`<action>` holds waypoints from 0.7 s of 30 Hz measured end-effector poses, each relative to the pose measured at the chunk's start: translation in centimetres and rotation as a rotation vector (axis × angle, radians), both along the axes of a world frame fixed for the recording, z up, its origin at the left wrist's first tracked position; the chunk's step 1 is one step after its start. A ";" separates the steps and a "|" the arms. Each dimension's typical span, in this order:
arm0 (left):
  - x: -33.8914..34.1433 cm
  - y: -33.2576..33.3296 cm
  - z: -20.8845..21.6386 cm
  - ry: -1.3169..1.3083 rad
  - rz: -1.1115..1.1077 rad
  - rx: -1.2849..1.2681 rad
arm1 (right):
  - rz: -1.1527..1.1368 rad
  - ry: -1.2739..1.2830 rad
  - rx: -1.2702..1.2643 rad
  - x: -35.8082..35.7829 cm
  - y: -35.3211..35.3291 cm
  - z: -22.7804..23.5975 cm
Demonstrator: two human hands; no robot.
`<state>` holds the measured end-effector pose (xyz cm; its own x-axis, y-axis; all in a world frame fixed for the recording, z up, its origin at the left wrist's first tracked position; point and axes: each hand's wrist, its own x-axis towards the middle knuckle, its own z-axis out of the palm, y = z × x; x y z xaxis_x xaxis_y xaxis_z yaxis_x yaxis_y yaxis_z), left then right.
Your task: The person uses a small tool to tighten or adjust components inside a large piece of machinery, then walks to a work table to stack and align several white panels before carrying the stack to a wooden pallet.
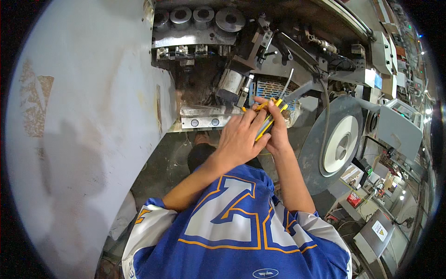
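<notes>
Both of my hands are together in front of my chest around a yellow-and-grey tool with a flat grey blade pointing to the far right. My right hand is closed round its handle from the right. From the left, my left hand closes on the same handle, thumb near its lower end. A thin yellow piece shows by the fingertips, too covered to name. A thin pale tube or wire rises beside the blade; its lower end is hidden at the fingers.
Beyond my hands is a machine with metal rollers, a cylinder, a blue slotted tray and a gauge panel. A big grey panel stands left. At right are a large reel and a grey control box.
</notes>
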<state>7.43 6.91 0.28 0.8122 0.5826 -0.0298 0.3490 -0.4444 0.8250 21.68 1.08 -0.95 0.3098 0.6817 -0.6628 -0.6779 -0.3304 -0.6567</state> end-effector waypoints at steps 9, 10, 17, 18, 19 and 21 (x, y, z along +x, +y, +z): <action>-1.1 0.9 -2.6 -0.186 0.016 -0.280 | 0.048 -0.035 0.128 -0.3 0.0 1.5; -1.3 1.2 -2.9 -0.174 0.013 -0.301 | 0.081 -0.054 0.110 -0.3 0.1 1.5; -2.9 0.6 -3.8 -0.285 0.080 -0.573 | 0.196 -0.131 0.133 -0.3 0.8 1.4; -3.0 0.4 -3.7 -0.305 0.101 -0.574 | 0.193 -0.129 0.126 -0.2 0.9 1.4; -3.1 0.3 -3.5 -0.281 0.094 -0.541 | 0.184 -0.105 0.112 -0.2 0.9 1.4; -3.3 0.1 -3.1 -0.268 0.083 -0.417 | 0.141 -0.017 0.092 -0.1 0.8 1.4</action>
<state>4.17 7.01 -2.83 0.7748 0.6282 -0.0708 0.1210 -0.0374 0.9920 21.59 1.89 0.47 0.2174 0.7764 -0.5915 -0.6179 -0.3596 -0.6992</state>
